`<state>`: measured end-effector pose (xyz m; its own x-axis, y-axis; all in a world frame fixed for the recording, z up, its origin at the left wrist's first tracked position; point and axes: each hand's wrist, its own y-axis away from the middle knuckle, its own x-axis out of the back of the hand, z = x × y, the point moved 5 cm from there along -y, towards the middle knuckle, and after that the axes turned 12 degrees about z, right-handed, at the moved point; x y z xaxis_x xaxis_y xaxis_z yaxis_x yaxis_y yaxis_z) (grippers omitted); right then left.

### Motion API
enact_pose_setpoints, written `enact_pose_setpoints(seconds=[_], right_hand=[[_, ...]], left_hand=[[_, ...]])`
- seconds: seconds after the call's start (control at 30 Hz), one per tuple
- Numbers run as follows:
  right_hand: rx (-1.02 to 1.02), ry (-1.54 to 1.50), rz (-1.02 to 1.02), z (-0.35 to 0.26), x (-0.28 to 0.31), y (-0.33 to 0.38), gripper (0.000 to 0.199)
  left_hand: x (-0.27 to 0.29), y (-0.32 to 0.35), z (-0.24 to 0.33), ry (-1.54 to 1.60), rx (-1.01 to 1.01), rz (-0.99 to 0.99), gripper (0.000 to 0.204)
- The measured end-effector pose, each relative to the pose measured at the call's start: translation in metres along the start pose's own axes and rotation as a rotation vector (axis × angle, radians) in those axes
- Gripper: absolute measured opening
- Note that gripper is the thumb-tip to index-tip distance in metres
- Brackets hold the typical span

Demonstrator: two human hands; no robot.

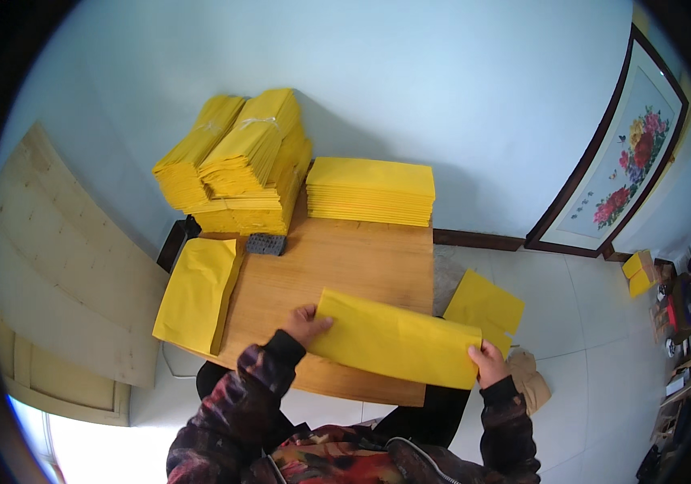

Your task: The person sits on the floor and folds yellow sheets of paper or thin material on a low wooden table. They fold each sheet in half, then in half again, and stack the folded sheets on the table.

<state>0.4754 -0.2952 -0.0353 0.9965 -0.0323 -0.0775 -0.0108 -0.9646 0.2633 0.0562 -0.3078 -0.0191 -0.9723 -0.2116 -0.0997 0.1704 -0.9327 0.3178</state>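
A folded sheet of yellow paper [398, 337] spans the front of the wooden table, held level between my hands. My left hand [307, 325] grips its left end, thumb on top. At the opposite end, my right hand [489, 365] pinches the right edge just beyond the table's corner. Some more yellow paper [196, 297] lies flat along the table's left edge, slightly rumpled. Toward the back, a neat stack of folded yellow paper [370, 191] stands beside tall yellow bundles [261, 133] tied with white string. Fingers under the held sheet are partly hidden.
A dark textured block [266, 244] sits on the table [337, 250] before the bundles. On the floor at right are a yellow sheet [484, 306] and crumpled brown paper [529, 381]. A framed flower picture [620, 153] leans on the wall; a board [63, 258] stands left.
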Motion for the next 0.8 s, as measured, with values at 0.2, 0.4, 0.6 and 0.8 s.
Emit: enact_pose_setpoints(seconds=[0.2,0.4,0.6,0.8], right_hand=[[0.123,0.056,-0.119,-0.086,-0.036,-0.109,0.021],[0.182,0.109,-0.103,-0.184,-0.091,-0.260,0.019],[0.203,0.274,-0.015,-0.216,-0.146,-0.345,0.019],[0.203,0.334,0.017,-0.206,-0.166,-0.377,0.021]], left_hand=[[0.013,-0.116,0.096,-0.249,-0.172,-0.007,0.026],[0.022,-0.247,0.191,-0.174,-0.159,0.085,0.021],[0.033,-0.316,0.222,-0.152,-0.131,0.255,0.018],[0.052,-0.349,0.207,-0.221,-0.139,0.328,0.020]])
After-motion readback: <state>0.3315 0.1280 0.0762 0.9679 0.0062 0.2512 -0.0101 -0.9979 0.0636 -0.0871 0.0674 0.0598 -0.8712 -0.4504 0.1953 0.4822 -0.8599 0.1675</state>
